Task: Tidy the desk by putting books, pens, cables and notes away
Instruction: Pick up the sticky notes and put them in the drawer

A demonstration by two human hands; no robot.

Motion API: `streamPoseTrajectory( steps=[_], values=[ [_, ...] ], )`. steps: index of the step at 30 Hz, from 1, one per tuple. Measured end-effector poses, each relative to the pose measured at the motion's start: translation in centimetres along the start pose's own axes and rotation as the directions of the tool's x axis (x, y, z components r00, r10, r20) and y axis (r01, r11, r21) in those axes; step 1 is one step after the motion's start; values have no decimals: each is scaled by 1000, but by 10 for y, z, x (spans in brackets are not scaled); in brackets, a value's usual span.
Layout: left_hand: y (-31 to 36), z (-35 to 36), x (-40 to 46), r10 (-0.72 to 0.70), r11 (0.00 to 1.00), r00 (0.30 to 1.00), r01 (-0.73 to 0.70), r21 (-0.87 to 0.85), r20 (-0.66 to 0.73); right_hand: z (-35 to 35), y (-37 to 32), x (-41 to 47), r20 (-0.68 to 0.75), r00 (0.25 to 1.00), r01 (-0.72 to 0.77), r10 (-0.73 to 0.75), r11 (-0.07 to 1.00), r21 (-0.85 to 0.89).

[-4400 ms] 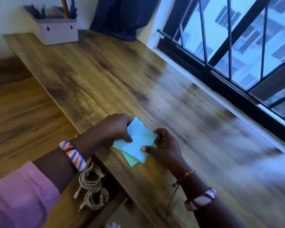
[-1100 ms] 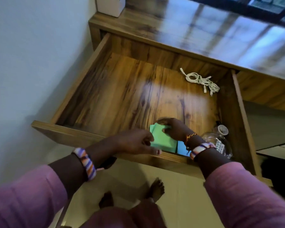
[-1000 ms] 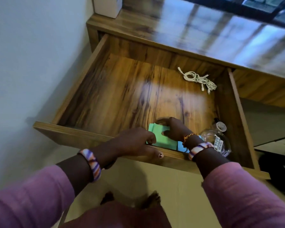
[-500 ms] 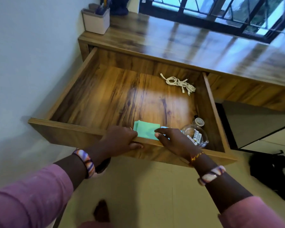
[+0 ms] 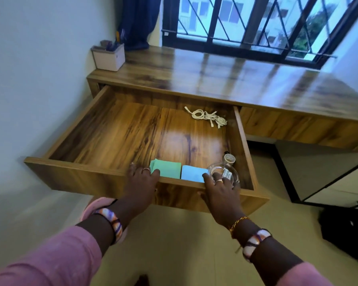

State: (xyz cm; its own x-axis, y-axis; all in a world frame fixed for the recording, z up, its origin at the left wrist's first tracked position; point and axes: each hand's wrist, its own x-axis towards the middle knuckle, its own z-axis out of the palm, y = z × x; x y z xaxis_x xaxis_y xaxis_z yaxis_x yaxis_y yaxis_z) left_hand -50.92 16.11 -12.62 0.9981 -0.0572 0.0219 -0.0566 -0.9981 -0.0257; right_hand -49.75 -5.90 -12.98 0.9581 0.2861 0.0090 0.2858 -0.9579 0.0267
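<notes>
The desk's wooden drawer (image 5: 74, 168) stands pulled wide out. Inside, at its front edge, a green note (image 5: 167, 171) and a blue note (image 5: 192, 173) lie flat side by side. A coiled white cable (image 5: 209, 117) lies at the drawer's back right. My left hand (image 5: 142, 182) grips the drawer front just left of the green note, fingers hooked over the top edge. My right hand (image 5: 219, 190) grips the same front panel to the right of the blue note, fingers over the edge and thumb on the front face.
A clear glass bottle (image 5: 227, 168) lies in the drawer's front right corner, partly behind my right fingers. A white pen holder (image 5: 109, 56) stands at the back left of the desk top (image 5: 215, 79). A black bag (image 5: 347, 223) sits on the floor at right.
Both hands have let go of the notes, which now lie side by side in the drawer. The hands have drawn back onto the drawer's front edge. My view has tilted up.
</notes>
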Motion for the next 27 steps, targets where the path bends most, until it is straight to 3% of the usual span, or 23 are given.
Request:
streamPoseTrajectory(
  steps=[10,15,18,24,27],
  values=[
    [-15,9,138,9,998,995,-15,-63,-100,5,39,136,-54,998,42,-38,996,75],
    [-28,29,232,58,998,973,-52,34,-224,17,63,228,-147,988,47,-42,998,31],
    [-38,35,281,115,993,941,-99,64,-317,20,77,276,-275,960,69,-59,997,29],
    [-44,26,355,67,996,943,-47,69,-325,17,97,345,-359,932,-41,41,999,8],
    [-49,14,396,54,998,952,-39,54,-300,7,102,375,-377,926,-36,22,999,-31]
  ],
)
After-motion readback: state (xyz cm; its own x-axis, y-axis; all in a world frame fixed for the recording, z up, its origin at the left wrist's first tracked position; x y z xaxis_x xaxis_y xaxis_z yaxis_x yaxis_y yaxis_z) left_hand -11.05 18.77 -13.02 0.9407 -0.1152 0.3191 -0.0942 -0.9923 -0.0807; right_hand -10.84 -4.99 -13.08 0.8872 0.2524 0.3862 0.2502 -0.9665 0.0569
